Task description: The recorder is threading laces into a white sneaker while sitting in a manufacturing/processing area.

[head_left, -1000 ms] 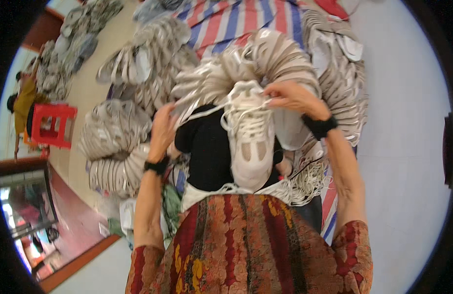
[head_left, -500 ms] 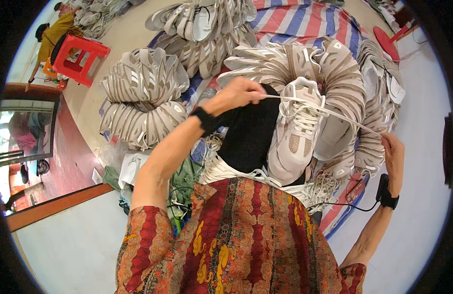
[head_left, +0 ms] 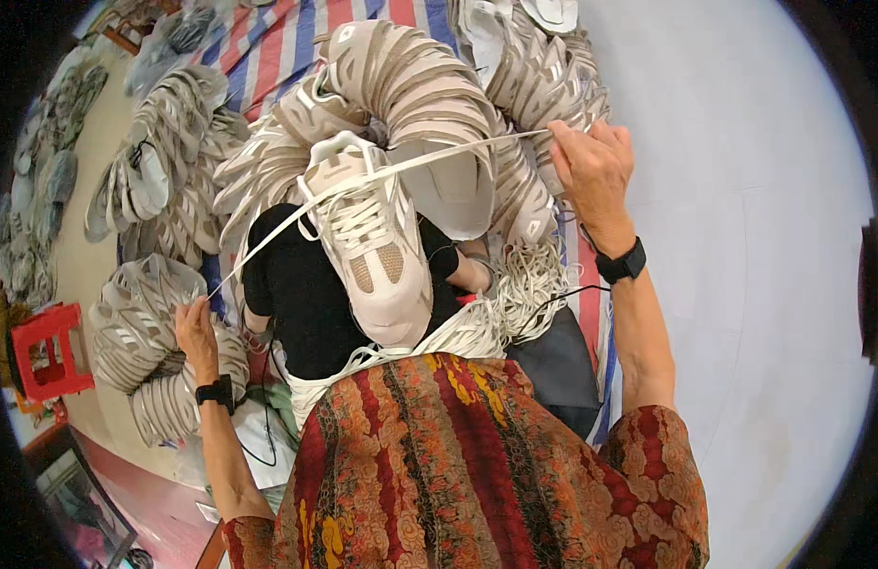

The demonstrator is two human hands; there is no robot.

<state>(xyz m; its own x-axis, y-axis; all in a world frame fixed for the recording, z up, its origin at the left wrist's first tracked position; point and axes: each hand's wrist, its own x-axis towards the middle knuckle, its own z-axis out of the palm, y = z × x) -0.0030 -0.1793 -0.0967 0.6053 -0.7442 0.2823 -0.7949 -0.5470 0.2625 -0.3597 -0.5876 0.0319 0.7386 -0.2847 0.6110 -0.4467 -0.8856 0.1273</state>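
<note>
"What's biggest on your feed?"
"On my screen, the red, white and blue striped sheet (head_left: 268,57), showing beyond the shoe parts and down the right side."

"And on it?"
"I see a curved row of beige shoe uppers (head_left: 410,81), fanned close together just beyond the lap (head_left: 306,299), with more stacks (head_left: 159,332) to either side. A red stool (head_left: 59,382) stands well apart, near the left edge."

"Next size down?"
"A loose bundle of off-white laces (head_left: 529,289), lying across the waist and heaped right of the lap. Then I have the beige shoe (head_left: 387,294): on the black-clad lap, lacing up, toe toward the body, between both hands and apart from them."

"How are the hands?"
"Left hand (head_left: 197,327), low and out to the left, pinches one side of a lace (head_left: 439,156). Right hand (head_left: 595,171), higher and out to the right, has its fingers closed on the other side."

"And the smallest?"
"That lace, nearly straight, slanting over the shoe. I can't tell whether it threads the top eyelets."
</note>
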